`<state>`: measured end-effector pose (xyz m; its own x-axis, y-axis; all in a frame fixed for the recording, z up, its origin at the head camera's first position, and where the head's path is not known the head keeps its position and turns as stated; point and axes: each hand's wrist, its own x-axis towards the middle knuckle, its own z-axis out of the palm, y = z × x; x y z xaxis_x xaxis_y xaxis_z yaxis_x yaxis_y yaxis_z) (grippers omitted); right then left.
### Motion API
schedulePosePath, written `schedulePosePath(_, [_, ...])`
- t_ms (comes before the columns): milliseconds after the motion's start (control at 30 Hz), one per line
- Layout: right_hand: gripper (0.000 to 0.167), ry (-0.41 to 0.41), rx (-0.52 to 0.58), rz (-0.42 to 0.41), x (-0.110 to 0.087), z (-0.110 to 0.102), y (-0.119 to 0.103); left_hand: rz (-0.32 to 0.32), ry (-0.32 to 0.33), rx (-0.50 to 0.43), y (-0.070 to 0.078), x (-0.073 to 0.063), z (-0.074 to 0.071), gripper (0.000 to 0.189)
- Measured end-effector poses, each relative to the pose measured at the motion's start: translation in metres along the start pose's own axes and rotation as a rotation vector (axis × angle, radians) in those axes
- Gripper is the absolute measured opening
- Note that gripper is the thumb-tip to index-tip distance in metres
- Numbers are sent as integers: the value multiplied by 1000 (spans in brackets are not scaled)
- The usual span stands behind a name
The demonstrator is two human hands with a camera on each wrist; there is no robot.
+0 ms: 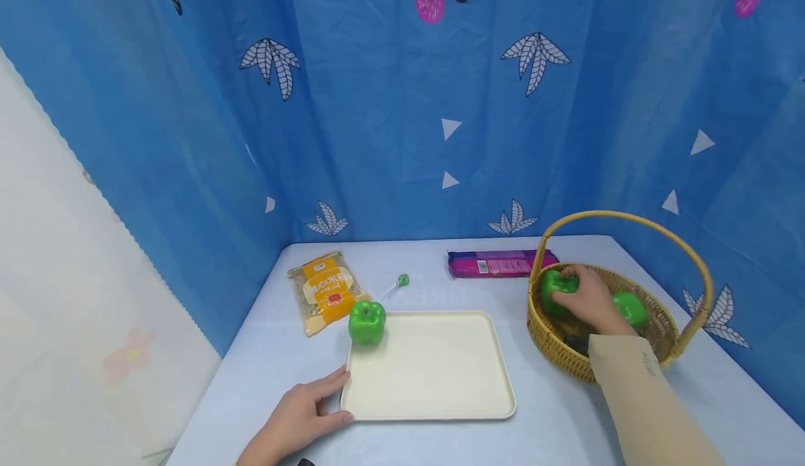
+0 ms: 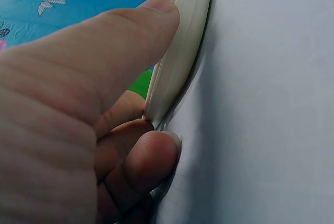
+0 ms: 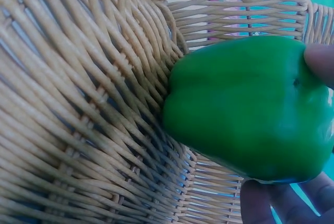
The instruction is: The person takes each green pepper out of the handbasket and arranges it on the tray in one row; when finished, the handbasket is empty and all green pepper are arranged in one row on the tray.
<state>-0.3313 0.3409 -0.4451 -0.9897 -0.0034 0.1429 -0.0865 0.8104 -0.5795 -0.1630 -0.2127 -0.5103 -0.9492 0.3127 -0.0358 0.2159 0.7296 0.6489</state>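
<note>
At the right, my right hand (image 1: 590, 300) grips a green bell pepper (image 1: 556, 293) inside the wicker basket (image 1: 560, 354). Thumb and fingers are on opposite sides of that pepper (image 3: 240, 112), close to the woven wall, in the right wrist view. Another green pepper (image 1: 631, 310) lies in the basket, partly behind the hand. My left hand (image 1: 300, 413) rests against the left edge of a cream tray (image 1: 434, 368), thumb near its front corner. In the left wrist view the thumb touches the tray's rim (image 2: 190, 31). One green bell pepper (image 1: 367, 323) stands at the tray's back left corner.
A yellow-orange food packet (image 1: 330, 291) lies behind the tray at the left, near a green lollipop (image 1: 402, 281). A purple-pink package (image 1: 497, 263) lies at the back, beside the basket's tall arched handle (image 1: 629, 216). Something dark (image 1: 575, 344) sits low in the basket. Blue curtains enclose the table.
</note>
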Motion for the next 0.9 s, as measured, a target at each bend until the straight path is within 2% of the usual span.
schedulePosePath(267, [61, -22, -21, -29, -1, -15, -4, 14, -6, -1, 0, 2, 4, 81])
schedulePosePath(567, [68, -1, -17, 10, -12, -54, -19, 18, -9, 7, 2, 2, 1, 81])
schedulePosePath(733, [70, 3, -20, -1, -26, -69, -34, 20, -8, 12, 0, 1, 1, 81])
schedulePosePath(900, [72, -19, -18, -35, -43, -71, -63, 26, -3, 6, -1, 0, 0, 81])
